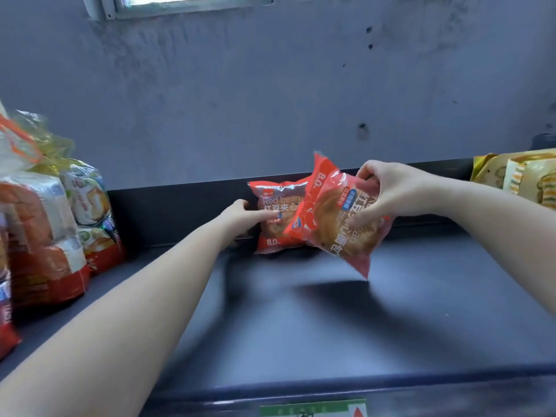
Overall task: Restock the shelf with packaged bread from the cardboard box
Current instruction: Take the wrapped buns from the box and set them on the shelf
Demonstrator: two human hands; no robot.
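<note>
Bread going onto the shelf (331, 326).
We steady one pack (275, 218) upright at the back with our left hand (240, 218), fingers closed on its edge; our right hand (388, 194) pinches a tilted second pack (337, 224) just above. Light, soft, slippery: grip the wrapper edges, never squeeze.

Glossy plastic bread packets (278, 216); matt dark shelf (331, 326)

Head view, forward-down, close over shelf (301, 326)

A shop: shelf (331, 326) with price label (313, 409), packaged bread (45, 236).
</note>
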